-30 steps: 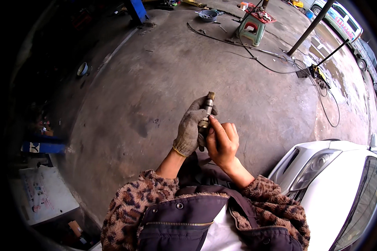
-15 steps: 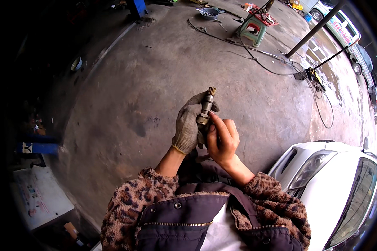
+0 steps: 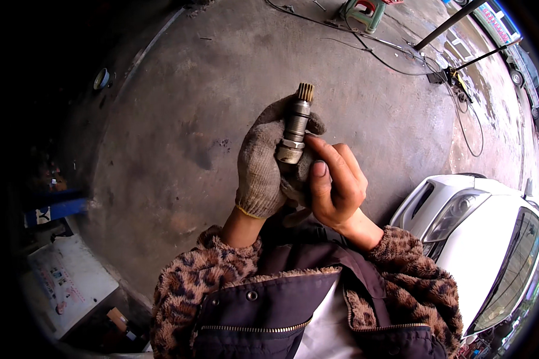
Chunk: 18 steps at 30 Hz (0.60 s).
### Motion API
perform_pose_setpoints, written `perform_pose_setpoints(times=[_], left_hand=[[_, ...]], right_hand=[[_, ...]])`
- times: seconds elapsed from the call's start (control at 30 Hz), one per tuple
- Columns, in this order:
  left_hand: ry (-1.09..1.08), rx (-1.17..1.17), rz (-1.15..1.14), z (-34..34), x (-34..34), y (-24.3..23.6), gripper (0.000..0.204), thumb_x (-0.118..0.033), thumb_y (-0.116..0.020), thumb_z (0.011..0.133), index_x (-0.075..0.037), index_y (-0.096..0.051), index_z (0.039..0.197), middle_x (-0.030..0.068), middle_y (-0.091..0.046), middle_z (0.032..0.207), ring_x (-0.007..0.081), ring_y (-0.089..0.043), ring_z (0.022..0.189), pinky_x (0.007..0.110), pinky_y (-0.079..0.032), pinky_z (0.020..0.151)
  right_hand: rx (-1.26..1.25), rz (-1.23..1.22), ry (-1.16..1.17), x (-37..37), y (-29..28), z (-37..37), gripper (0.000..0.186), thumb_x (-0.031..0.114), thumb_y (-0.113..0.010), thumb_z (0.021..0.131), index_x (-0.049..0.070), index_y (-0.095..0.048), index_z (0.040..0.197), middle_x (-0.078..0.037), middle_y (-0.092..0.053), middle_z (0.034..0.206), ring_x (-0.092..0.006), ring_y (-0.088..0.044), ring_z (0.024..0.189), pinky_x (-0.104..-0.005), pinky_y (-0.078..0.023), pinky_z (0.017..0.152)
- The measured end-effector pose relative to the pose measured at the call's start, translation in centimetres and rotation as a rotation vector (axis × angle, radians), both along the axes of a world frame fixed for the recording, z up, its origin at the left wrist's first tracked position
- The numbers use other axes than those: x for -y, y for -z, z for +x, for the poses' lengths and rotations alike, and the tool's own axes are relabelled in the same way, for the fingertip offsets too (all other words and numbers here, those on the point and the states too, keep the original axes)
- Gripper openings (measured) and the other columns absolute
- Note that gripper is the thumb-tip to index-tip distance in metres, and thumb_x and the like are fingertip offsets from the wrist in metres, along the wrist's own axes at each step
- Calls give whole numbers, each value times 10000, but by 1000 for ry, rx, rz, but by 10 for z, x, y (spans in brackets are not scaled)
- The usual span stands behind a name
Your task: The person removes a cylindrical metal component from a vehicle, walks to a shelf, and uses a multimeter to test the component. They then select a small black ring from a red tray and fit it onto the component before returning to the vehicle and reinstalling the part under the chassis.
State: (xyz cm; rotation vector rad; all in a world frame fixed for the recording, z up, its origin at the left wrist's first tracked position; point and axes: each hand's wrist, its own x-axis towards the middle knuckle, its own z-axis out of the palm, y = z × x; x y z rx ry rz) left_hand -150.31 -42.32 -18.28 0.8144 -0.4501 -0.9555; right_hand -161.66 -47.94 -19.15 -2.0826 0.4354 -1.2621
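My left hand [image 3: 260,167], in a grey knit glove with a yellow-edged cuff, is closed around a splined metal shaft [image 3: 296,122]. The shaft stands nearly upright, brass-coloured splines at the top, dark rings along its steel body and a hex collar with a round end below. Bare and curled, my right hand [image 3: 340,185] is close on the right. Its index fingertip meets or nearly meets the shaft's side above the collar. The right thumb lies over dark grey knit fabric between the hands; whether those fingers grip anything is hidden.
A white car [image 3: 473,233] stands close on the right. Beyond the hands lies a stained concrete floor [image 3: 179,125], with a black hose [image 3: 395,66], a green stool [image 3: 362,17] and a metal pole [image 3: 449,25]. At lower left are a white panel [image 3: 72,281] and a blue beam [image 3: 60,210].
Both hands and the shaft have come up higher in the picture and look larger. The floor things have shifted upward in view. The left hand's grip on the shaft stays the same.
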Motion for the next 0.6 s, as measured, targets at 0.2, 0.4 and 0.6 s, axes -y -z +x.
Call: perform_pose_setpoints(times=[0.2,0.4,0.6], left_hand=[[96,-278,-73,3,-1,-6,344,-186,-385,978,-12,-489,1256,94,-631,1011,149,-608,867,266,-513,783],[19,233,-29,-1,-4,-8,517,-163,-693,825,13,-480,1261,59,-596,1097,89,-571,904,212,-475,782],[-2,159,14,-4,-4,-9,580,-180,-738,792,10,-474,1272,55,-593,1111,91,-570,899,219,-474,780]], right_hand=[[69,-98,31,-4,-3,5,337,53,-611,789,-97,-616,1091,-104,-525,683,-224,-449,555,-341,-364,528],[54,-244,53,0,-4,5,366,69,-619,769,-95,-617,1096,-78,-555,703,-198,-454,544,-335,-346,514],[37,-256,95,-1,-3,6,309,74,-623,766,-71,-626,1039,-84,-548,695,-214,-450,523,-337,-352,519]])
